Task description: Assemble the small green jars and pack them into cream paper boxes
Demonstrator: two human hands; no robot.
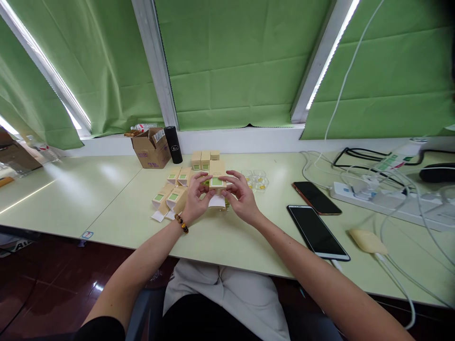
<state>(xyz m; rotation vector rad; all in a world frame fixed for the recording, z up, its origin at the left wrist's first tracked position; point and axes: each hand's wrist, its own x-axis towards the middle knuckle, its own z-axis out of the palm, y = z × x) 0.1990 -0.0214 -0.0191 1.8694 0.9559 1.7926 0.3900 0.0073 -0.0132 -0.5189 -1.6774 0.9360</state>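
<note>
Between my two hands is a small cream paper box with a green window and a white flap hanging open toward me. My left hand, with a beaded bracelet on its wrist, grips the box's left side. From the right, my right hand closes its fingers on the other side. Something clear and greenish shows partly behind the fingers and under the box; I cannot make out what it is. Several like boxes lie left of my hands, some with flaps open, and more boxes stand behind. Clear plastic cups with yellow bits sit to the right.
A cardboard carton and a black flask stand at the back left. On the right lie two phones, a white power strip, tangled cables, a yellowish case and a bottle. The table's front edge runs before my lap.
</note>
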